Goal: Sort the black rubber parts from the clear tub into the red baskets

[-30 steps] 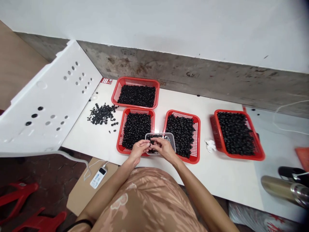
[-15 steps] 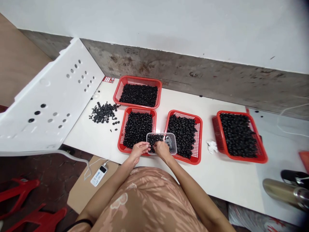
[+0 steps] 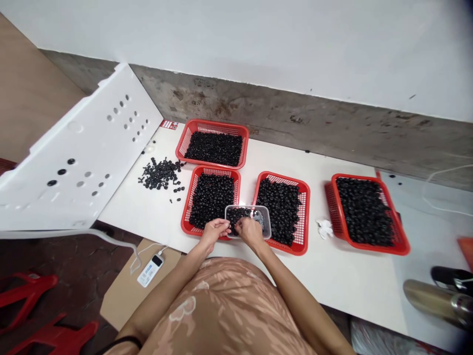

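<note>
While I am working through the small black rings (image 3: 238, 215) in a clear plastic tub (image 3: 248, 207), which is lying across two red mesh baskets (image 3: 184, 217), my right hand (image 3: 250, 232) is pressing its fingers together down into the pile (what they are pinching, I cannot tell). My left hand (image 3: 213, 234) is coming close at the tub's edge, and the next move is calling for careful fingertips.

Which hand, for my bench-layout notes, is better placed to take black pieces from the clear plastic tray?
Probably the right hand: it sits over the clear plastic tray, while the left hand only reaches the tray's left edge.
</note>
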`<state>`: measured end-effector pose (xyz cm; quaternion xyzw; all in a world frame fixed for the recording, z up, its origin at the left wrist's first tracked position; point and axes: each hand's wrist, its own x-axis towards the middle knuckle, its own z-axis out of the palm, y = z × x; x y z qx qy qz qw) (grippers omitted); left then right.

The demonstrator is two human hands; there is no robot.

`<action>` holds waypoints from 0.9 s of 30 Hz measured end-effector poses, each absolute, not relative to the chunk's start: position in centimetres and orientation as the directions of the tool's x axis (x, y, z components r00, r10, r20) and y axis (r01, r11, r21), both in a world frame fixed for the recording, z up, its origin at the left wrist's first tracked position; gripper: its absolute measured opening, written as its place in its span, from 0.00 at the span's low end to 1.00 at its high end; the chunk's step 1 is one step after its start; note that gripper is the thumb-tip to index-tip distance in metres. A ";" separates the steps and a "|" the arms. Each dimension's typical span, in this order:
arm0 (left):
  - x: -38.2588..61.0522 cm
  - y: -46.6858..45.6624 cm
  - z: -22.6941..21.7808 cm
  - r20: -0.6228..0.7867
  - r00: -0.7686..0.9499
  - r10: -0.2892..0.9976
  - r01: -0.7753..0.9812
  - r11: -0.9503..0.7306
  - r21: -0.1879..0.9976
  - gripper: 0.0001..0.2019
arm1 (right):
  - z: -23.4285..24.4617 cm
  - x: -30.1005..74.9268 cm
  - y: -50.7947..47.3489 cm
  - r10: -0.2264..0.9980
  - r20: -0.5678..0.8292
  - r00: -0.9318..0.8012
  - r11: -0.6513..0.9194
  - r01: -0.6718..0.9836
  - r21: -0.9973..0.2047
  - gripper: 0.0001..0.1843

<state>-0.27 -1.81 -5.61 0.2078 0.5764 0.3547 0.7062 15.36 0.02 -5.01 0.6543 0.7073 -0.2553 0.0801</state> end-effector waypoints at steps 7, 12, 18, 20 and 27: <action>1.1 -1.9 -4.8 -0.551 0.179 0.815 -0.084 0.571 0.817 0.16 | -2.5 17.2 -2.3 0.937 -0.105 -0.333 0.274 0.888 -0.370 0.16; 1.3 -1.5 -3.9 -0.496 0.194 0.846 0.024 0.501 0.865 0.14 | -1.9 17.0 -2.9 0.921 0.020 -0.389 0.362 0.834 -0.416 0.17; 1.0 -1.6 -2.1 -0.355 0.168 0.920 0.104 0.342 0.934 0.13 | -1.5 17.0 -2.8 0.984 -0.097 -0.151 0.007 0.573 -0.819 0.19; 1.0 -1.7 -1.3 -0.239 0.161 0.958 0.222 0.200 0.954 0.12 | -1.6 17.0 -2.5 0.962 -0.222 -0.160 -0.126 0.459 -0.879 0.22; 1.4 -1.8 -0.1 -0.055 0.209 0.976 0.370 -0.027 0.928 0.12 | -1.9 16.6 -2.4 0.952 -0.263 -0.156 -0.228 0.212 -0.950 0.22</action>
